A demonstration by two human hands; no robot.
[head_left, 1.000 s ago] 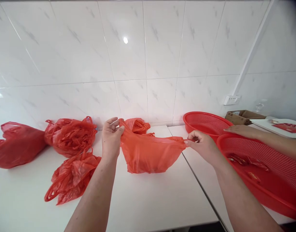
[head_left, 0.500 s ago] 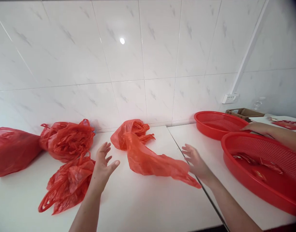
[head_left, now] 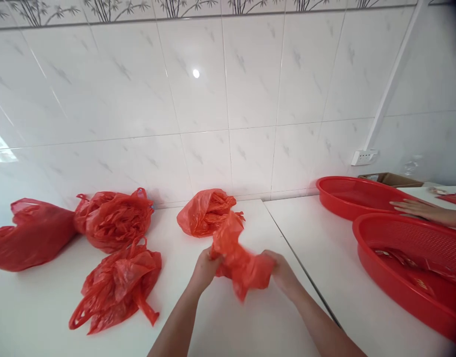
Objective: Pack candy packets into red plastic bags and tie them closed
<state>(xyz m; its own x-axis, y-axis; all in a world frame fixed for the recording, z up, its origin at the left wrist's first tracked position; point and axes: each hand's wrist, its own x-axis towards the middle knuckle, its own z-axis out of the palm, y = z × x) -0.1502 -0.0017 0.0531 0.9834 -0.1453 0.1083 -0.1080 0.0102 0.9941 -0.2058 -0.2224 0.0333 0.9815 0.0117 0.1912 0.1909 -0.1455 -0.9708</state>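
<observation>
A crumpled red plastic bag [head_left: 243,263] is held between my two hands, above the middle of the white table. My left hand [head_left: 207,270] is closed on its left side. My right hand [head_left: 280,270] grips the right edge, its fingers partly hidden by the plastic. Just behind sits a bundled red bag [head_left: 203,213] near the wall. To the left of my left arm lies another crumpled red bag [head_left: 120,287] with its handle loops spread out.
A stuffed red bag [head_left: 112,220] and a fuller red bag [head_left: 34,235] stand at the left. Two red plastic baskets are at the right; the nearer basket [head_left: 402,277] holds red packets. Another person's hand [head_left: 425,210] rests near the farther basket [head_left: 335,210]. A seam [head_left: 306,270] crosses the tabletop.
My open hands have come together and closed on the red plastic bag, which is now bunched up rather than stretched across the table. The other person's hand has shifted right. The view has tilted upward.
</observation>
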